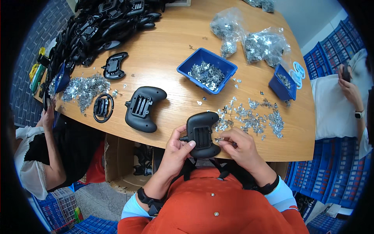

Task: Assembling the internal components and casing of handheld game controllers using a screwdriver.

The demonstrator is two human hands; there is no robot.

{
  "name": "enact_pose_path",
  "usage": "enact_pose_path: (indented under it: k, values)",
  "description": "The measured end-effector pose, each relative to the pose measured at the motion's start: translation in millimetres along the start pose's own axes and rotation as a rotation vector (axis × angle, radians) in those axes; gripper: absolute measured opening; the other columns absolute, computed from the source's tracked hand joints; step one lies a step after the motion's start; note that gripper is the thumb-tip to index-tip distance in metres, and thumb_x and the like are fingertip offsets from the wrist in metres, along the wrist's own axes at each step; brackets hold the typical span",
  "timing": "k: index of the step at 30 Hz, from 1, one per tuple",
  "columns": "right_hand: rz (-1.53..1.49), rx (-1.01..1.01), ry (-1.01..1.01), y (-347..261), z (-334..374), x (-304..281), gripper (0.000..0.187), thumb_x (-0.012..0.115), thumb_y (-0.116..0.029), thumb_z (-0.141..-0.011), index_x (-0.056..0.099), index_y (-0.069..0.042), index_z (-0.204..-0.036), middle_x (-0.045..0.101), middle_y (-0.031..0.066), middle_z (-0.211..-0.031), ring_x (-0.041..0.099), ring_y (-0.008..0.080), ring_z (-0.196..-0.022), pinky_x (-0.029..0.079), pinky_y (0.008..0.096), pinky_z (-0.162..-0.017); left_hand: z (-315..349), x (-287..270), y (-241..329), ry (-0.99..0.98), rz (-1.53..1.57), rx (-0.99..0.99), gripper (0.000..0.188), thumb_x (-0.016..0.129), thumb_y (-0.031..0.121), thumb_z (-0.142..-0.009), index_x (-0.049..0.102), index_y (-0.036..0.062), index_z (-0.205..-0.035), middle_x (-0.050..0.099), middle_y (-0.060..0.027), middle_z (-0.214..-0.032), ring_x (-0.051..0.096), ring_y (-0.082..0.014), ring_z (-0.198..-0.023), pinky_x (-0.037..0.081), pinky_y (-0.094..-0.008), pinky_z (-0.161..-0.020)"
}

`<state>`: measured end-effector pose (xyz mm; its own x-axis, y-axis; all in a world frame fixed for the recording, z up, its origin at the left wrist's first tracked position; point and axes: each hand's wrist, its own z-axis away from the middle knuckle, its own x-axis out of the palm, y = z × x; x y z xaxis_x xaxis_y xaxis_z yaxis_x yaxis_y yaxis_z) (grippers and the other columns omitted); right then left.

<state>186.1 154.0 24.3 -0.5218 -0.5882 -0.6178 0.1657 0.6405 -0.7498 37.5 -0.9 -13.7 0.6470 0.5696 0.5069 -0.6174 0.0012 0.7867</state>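
Note:
A black game controller shell (202,135) is gripped at its left side by my left hand (176,151), with the thumb over the front edge. Its slotted battery compartment faces up, and it is held at the table's near edge. Between the fingertips of my right hand (242,147), pinched closed, is a slim metal tool (226,141) resembling tweezers. The tool's tip lies close to the shell's right side; contact cannot be made out. Small metal contact pieces (253,119) lie scattered beyond my right hand. Left of the held shell rests a similar black controller shell (153,117).
A blue bin (187,74) of metal pieces stands beyond my hands, near plastic bags (261,46) and a smaller blue bin (281,90). At left are a black wheel-shaped part (112,106), a metal pile (86,87) and heaped shells (87,31). Co-workers sit on both sides.

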Motion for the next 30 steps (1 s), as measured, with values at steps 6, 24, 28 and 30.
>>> enact_pose_path:
  k: [6, 24, 28, 30]
  values:
    - [-0.082, 0.064, -0.059, -4.5, -4.8, 4.1, 0.015, 0.068, -0.004, -0.078, 0.063, -0.003, -0.091, 0.059, 0.0103, -0.079, 0.061, 0.0247, -0.068, 0.048, 0.033, -0.06, 0.9, 3.0, 1.5, -0.006, -0.006, -0.004, 0.054, 0.061, 0.009, -0.09, 0.034, 0.0071, -0.137, 0.063, -0.0037, -0.079, 0.057, -0.0051, -0.062, 0.042, -0.0172, -0.053]
    - [0.007, -0.189, -0.111, -18.8, -27.8, 16.5, 0.02, 0.068, 0.001, -0.075, 0.069, -0.008, -0.092, 0.061, 0.0082, -0.086, 0.064, 0.0245, -0.075, 0.05, 0.0322, -0.062, 4.9, 8.5, 2.8, -0.034, -0.015, 0.032, 0.021, 0.061, 0.006, -0.091, 0.059, 0.0075, -0.112, 0.059, 0.0033, -0.085, 0.05, -0.001, -0.069, 0.039, -0.0161, -0.06]
    - [0.043, -0.263, -0.163, -23.0, -32.1, 20.5, 0.021, 0.066, -0.003, -0.078, 0.067, -0.009, -0.098, 0.061, 0.0074, -0.085, 0.065, 0.0258, -0.072, 0.051, 0.0334, -0.058, 4.6, 0.0, -4.8, -0.063, -0.015, 0.057, 0.016, 0.063, 0.006, -0.089, 0.06, 0.0077, -0.105, 0.062, 0.0029, -0.091, 0.052, -0.0014, -0.074, 0.04, -0.0163, -0.061]
    - [-0.067, -0.229, -0.095, -24.5, -31.3, 25.7, 0.024, 0.066, -0.001, -0.078, 0.065, -0.007, -0.101, 0.061, 0.0085, -0.085, 0.065, 0.0271, -0.073, 0.051, 0.0345, -0.059, 4.0, 1.6, -3.8, -0.055, -0.009, 0.058, 0.014, 0.064, 0.007, -0.089, 0.06, 0.0082, -0.102, 0.061, 0.0042, -0.088, 0.051, -0.0015, -0.074, 0.04, -0.0166, -0.061]
